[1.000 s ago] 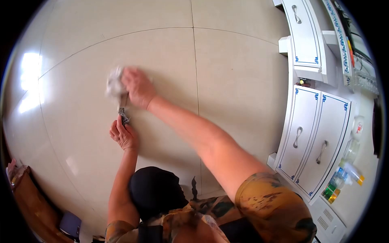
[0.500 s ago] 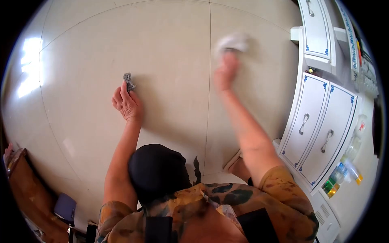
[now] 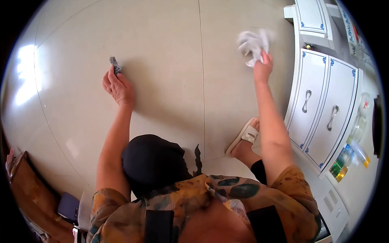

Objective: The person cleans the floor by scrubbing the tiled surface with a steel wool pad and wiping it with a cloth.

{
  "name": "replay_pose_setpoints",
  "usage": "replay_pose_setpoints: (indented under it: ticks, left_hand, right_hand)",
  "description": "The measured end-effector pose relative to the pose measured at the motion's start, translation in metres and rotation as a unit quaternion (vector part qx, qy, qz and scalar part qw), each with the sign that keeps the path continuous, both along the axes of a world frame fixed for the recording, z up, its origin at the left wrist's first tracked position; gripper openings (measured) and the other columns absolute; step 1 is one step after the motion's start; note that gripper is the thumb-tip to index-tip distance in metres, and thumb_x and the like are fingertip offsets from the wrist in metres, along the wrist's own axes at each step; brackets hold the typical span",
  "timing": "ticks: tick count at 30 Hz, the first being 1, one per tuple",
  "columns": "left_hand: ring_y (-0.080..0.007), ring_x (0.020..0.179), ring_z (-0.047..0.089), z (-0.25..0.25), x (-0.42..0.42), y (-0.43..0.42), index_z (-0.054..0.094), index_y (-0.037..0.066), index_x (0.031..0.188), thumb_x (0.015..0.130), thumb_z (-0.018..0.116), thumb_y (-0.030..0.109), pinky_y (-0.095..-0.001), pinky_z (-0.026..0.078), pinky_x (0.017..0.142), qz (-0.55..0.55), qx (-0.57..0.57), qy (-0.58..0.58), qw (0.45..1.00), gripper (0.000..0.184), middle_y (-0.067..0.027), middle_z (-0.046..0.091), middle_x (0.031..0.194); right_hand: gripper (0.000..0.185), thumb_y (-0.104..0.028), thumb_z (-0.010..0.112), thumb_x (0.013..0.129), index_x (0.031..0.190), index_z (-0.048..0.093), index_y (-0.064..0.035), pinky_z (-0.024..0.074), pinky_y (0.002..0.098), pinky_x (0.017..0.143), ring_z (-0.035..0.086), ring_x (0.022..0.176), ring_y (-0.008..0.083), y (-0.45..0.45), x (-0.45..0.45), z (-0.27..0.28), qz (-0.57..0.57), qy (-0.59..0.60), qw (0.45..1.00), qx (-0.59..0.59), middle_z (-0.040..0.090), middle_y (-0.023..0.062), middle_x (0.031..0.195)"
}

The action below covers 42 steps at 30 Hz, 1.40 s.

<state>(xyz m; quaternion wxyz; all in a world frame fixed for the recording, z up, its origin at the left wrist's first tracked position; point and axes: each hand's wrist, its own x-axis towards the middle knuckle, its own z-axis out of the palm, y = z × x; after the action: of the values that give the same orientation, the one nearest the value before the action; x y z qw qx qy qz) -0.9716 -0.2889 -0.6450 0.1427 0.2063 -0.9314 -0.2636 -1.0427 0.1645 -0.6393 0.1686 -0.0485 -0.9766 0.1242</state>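
Observation:
Over the beige tiled floor (image 3: 166,52), my left hand (image 3: 118,87) pinches a grey, wiry scouring pad (image 3: 115,65) between thumb and fingers. The pad sticks out beyond the fingertips. Farther right, my right hand (image 3: 263,67) grips one edge of a white cloth (image 3: 252,43). The cloth is crumpled, slightly blurred, and spreads beyond the fingers. The two hands are wide apart.
White cabinets (image 3: 308,91) with blue trim line the right side, with bottles (image 3: 344,160) beyond them. A sandalled foot (image 3: 246,137) rests near my right forearm. Brown furniture (image 3: 34,194) and a dark purple object (image 3: 68,207) are at lower left.
My right hand has swept the cloth from beside my left hand over to the right. My left hand has moved up the view with the scouring pad. The sandalled foot has come into view.

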Motion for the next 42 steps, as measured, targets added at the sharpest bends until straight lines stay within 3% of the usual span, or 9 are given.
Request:
replay_pose_setpoints:
  ticks: [6, 7, 10, 14, 21, 25, 30, 34, 42]
  left_hand:
    - [-0.0298, 0.118, 0.036, -0.001, 0.001, 0.000, 0.044, 0.010, 0.127, 0.092, 0.041, 0.018, -0.0427, 0.027, 0.103, 0.005, -0.007, 0.007, 1.000, 0.036, -0.0109, 0.044, 0.122]
    - [-0.0305, 0.117, 0.036, -0.002, -0.001, -0.001, 0.043, 0.010, 0.128, 0.093, 0.041, 0.018, -0.0431, 0.027, 0.103, -0.003, -0.010, 0.013, 1.000, 0.036, -0.0106, 0.043, 0.123]
    - [-0.0302, 0.116, 0.038, -0.011, -0.001, -0.007, 0.045, 0.010, 0.126, 0.090, 0.045, 0.018, -0.0436, 0.029, 0.101, -0.017, -0.046, 0.035, 0.998, 0.036, -0.0101, 0.047, 0.119]
    - [-0.0299, 0.112, 0.043, -0.020, -0.002, -0.014, 0.049, 0.011, 0.120, 0.085, 0.050, 0.015, -0.0446, 0.031, 0.098, -0.030, -0.043, 0.066, 0.996, 0.036, -0.0089, 0.055, 0.112]
    - [-0.0325, 0.103, 0.047, -0.014, 0.002, -0.029, 0.055, 0.009, 0.113, 0.083, 0.055, 0.013, -0.0434, 0.036, 0.092, -0.048, 0.067, 0.100, 0.992, 0.031, -0.0132, 0.054, 0.107]
    - [-0.0333, 0.100, 0.048, 0.005, 0.055, -0.039, 0.056, 0.008, 0.112, 0.081, 0.057, 0.011, -0.0436, 0.038, 0.089, -0.049, 0.072, 0.070, 0.994, 0.031, -0.0146, 0.054, 0.102]
    - [-0.0312, 0.098, 0.050, 0.009, 0.162, -0.088, 0.057, 0.006, 0.110, 0.081, 0.058, 0.008, -0.0408, 0.039, 0.090, 0.079, 0.043, 0.074, 0.993, 0.029, -0.0139, 0.055, 0.099]
    - [-0.0313, 0.105, 0.046, 0.047, 0.229, -0.145, 0.055, 0.009, 0.117, 0.075, 0.063, 0.010, -0.0461, 0.033, 0.093, 0.286, -0.156, -0.087, 0.941, 0.042, -0.0125, 0.052, 0.115]
    - [-0.0326, 0.112, 0.046, 0.051, 0.245, -0.153, 0.050, 0.006, 0.123, 0.074, 0.063, 0.007, -0.0425, 0.033, 0.098, 0.079, -0.097, 0.042, 0.991, 0.050, -0.0162, 0.050, 0.123]
  right_hand:
    - [0.010, -0.010, 0.046, 0.081, 0.082, 0.055, -0.0050, 0.0379, 0.0436, 0.075, 0.050, 0.084, 0.0337, -0.198, 0.117, -0.019, 0.185, -0.045, 0.953, -0.237, 0.055, 0.0148, 0.086]
    - [0.009, -0.013, 0.049, 0.080, 0.075, 0.055, -0.0074, 0.0389, 0.0450, 0.072, 0.051, 0.086, 0.0330, -0.238, 0.149, -0.011, 0.165, -0.218, 0.860, -0.431, 0.057, 0.0139, 0.086]
    - [0.021, 0.000, 0.057, 0.074, 0.087, 0.069, -0.0128, 0.0443, 0.0405, 0.084, 0.055, 0.088, 0.0287, -0.300, 0.216, 0.019, 0.447, -0.217, 0.757, -0.424, 0.063, 0.0085, 0.093]
    - [0.033, 0.007, 0.050, 0.071, 0.095, 0.069, -0.0071, 0.0436, 0.0399, 0.084, 0.053, 0.093, 0.0295, -0.230, 0.176, 0.066, 0.318, -0.072, 0.860, -0.393, 0.061, 0.0105, 0.093]
    - [0.056, 0.005, 0.054, 0.072, 0.127, 0.047, -0.0006, 0.0385, 0.0372, 0.098, 0.048, 0.114, 0.0322, -0.032, 0.178, 0.024, -0.119, -0.229, 0.949, -0.180, 0.050, 0.0193, 0.120]
    - [0.020, -0.005, 0.047, 0.078, 0.094, 0.053, 0.0053, 0.0411, 0.0468, 0.077, 0.050, 0.089, 0.0383, -0.132, 0.245, 0.002, 0.150, -0.207, 0.967, -0.010, 0.052, 0.0221, 0.094]
    - [0.024, -0.017, 0.052, 0.085, 0.103, 0.058, -0.0020, 0.0435, 0.0417, 0.079, 0.053, 0.087, 0.0350, -0.287, 0.257, -0.005, 0.332, -0.432, 0.727, -0.418, 0.054, 0.0188, 0.092]
    - [0.034, -0.005, 0.052, 0.078, 0.111, 0.059, -0.0048, 0.0457, 0.0366, 0.081, 0.056, 0.090, 0.0315, -0.339, 0.187, 0.126, 0.431, -0.343, 0.762, -0.339, 0.057, 0.0138, 0.096]
    - [0.047, 0.005, 0.051, 0.072, 0.117, 0.058, -0.0018, 0.0447, 0.0265, 0.089, 0.058, 0.102, 0.0171, -0.291, 0.111, 0.180, 0.347, -0.321, 0.809, -0.349, 0.061, 0.0091, 0.108]
